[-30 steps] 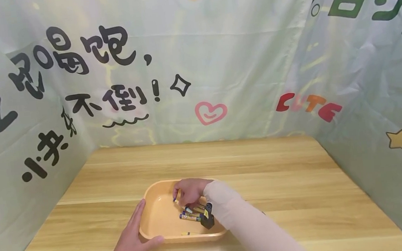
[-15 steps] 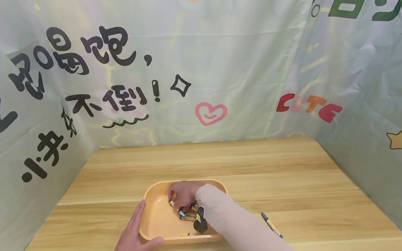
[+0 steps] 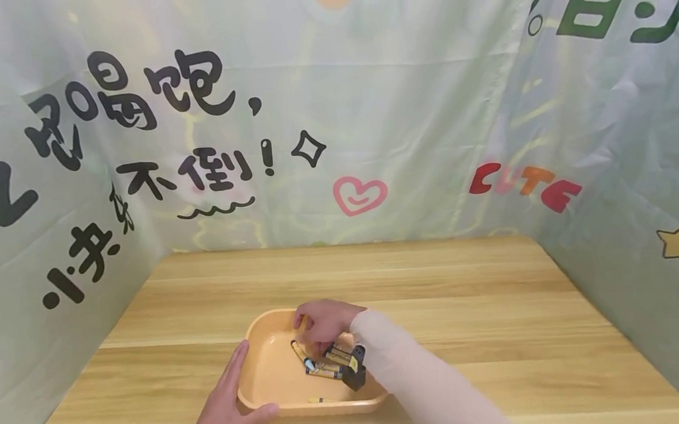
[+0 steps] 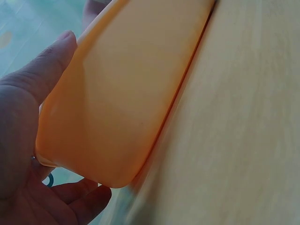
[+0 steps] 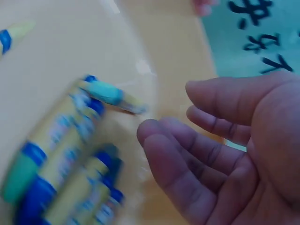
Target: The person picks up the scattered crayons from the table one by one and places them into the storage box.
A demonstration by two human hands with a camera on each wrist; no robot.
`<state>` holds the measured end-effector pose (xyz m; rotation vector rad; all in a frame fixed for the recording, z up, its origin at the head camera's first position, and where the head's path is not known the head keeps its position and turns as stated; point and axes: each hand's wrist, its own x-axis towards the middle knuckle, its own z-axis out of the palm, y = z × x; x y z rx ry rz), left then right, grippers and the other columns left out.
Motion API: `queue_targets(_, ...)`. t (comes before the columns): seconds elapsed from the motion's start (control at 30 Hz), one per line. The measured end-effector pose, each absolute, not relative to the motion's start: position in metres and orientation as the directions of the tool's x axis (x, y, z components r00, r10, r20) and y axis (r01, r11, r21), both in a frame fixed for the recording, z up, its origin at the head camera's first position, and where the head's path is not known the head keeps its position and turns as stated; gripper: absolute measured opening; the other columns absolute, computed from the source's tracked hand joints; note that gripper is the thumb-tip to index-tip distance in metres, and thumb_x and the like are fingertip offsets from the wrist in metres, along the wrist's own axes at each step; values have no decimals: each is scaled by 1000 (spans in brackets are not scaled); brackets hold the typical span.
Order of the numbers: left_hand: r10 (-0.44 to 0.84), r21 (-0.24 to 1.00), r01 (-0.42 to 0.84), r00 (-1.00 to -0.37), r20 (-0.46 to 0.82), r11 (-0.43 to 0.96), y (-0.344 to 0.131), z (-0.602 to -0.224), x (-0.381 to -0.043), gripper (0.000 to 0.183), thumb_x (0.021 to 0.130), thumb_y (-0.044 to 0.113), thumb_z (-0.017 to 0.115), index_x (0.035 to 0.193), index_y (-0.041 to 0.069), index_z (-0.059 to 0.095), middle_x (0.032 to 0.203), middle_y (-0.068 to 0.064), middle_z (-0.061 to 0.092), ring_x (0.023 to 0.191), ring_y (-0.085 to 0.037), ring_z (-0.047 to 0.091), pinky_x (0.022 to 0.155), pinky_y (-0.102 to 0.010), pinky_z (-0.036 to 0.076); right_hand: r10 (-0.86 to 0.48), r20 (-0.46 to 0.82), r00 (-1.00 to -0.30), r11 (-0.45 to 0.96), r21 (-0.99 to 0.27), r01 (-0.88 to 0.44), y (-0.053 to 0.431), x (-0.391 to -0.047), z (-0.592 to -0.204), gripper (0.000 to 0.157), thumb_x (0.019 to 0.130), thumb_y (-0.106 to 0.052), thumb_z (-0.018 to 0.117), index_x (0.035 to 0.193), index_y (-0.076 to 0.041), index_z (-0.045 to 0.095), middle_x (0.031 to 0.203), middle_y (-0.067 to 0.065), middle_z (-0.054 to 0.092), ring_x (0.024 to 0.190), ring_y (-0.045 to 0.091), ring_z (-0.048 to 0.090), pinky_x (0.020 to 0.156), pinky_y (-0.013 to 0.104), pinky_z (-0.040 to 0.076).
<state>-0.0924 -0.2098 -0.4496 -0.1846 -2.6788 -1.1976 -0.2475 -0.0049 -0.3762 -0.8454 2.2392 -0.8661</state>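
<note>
An orange plastic tray (image 3: 265, 377) stands on the table with several crayons (image 3: 326, 371) inside, yellow-wrapped with blue bands. My left hand (image 3: 229, 404) grips its near left corner; the left wrist view has the thumb along one side and fingers round the other. Over the tray's far part is my right hand (image 3: 327, 323), fingers loosely bent. In the right wrist view that hand (image 5: 225, 136) holds nothing, thumb and fingertips apart. One crayon (image 3: 299, 353) lies slanted left of the others, just below its fingers. Crayons (image 5: 56, 140) appear blurred close by.
A small yellow crayon piece (image 3: 316, 400) lies by the tray's near wall. The black wrist camera (image 3: 354, 369) hangs over the crayons, and the right sleeve (image 3: 430, 378) crosses the tray's right side. Printed cloth (image 3: 415, 113) walls in the wooden table (image 3: 471, 281).
My right hand, pinching a crayon, moved left, then let it go in the tray and drew back up to the right. The left hand stayed. A crayon seen right of the tray is now hidden.
</note>
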Motion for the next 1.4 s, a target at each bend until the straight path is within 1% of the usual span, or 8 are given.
queue_targets(0.07, 28, 723, 189, -973, 228, 664, -210, -450, -92, 110, 76, 46, 80, 155, 5, 16, 157, -21, 20, 138, -48, 25, 103, -68, 27, -732, -266, -627, 564, -753, -338, 5, -253, -373, 25, 93, -8, 63, 117, -2, 57, 86, 9, 66, 69, 24, 67, 63, 34, 58)
queue_targets(0.17, 20, 726, 173, -977, 214, 666, -210, -449, -91, 111, 75, 49, 79, 155, 6, 15, 158, -21, 19, 138, -48, 25, 103, -68, 27, -738, -236, -632, 536, -774, -337, 23, -260, -366, 26, 95, -9, 62, 119, 0, 57, 92, 12, 66, 75, 29, 68, 65, 35, 58)
queue_targets(0.37, 21, 722, 172, -977, 213, 670, -211, -446, -93, 111, 76, 50, 78, 155, 7, 13, 158, -21, 17, 138, -49, 24, 103, -68, 27, -713, -187, -676, 539, -763, -358, 72, -272, -350, 27, 96, -11, 60, 120, 0, 56, 97, 12, 64, 77, 29, 67, 65, 35, 57)
queue_targets(0.67, 37, 720, 180, -977, 209, 670, -208, -448, -96, 111, 76, 50, 78, 155, 6, 14, 159, -20, 16, 139, -47, 23, 104, -66, 26, -653, -101, -751, 543, -754, -370, 146, -275, -368, 22, 94, -7, 61, 111, 6, 54, 86, 16, 62, 67, 32, 64, 58, 38, 56)
queue_targets(0.93, 28, 737, 149, -984, 174, 659, -208, -445, -94, 111, 76, 50, 78, 155, 6, 13, 159, -19, 15, 139, -47, 22, 105, -66, 25, -602, -237, -763, 618, -743, -256, 193, -267, -385, 12, 92, -7, 62, 99, 1, 55, 71, 9, 59, 56, 16, 54, 51, 30, 48)
queue_targets(1.1, 26, 737, 142, -986, 166, 661, -208, -445, -95, 112, 76, 50, 78, 156, 7, 13, 159, -18, 14, 139, -47, 22, 104, -66, 25, -615, -330, -717, 624, -759, -186, 217, -259, -393, 13, 90, -2, 62, 97, 2, 52, 62, 4, 53, 51, 13, 45, 47, 24, 37)
queue_targets(1.3, 22, 731, 138, -986, 167, 668, -209, -445, -94, 112, 76, 50, 78, 155, 6, 13, 159, -19, 15, 139, -47, 22, 105, -66, 25, -573, -410, -710, 665, -739, -110, 225, -249, -397, 19, 85, -4, 72, 91, -1, 54, 65, 2, 53, 53, 13, 50, 46, 19, 39)
queue_targets(1.4, 19, 728, 138, -986, 169, 672, -209, -446, -94, 111, 76, 50, 78, 155, 6, 14, 159, -18, 15, 139, -46, 22, 105, -66, 25, -536, -443, -719, 690, -720, -71, 224, -244, -398, 22, 83, -5, 75, 87, -3, 54, 63, 1, 52, 50, 11, 47, 45, 18, 36)
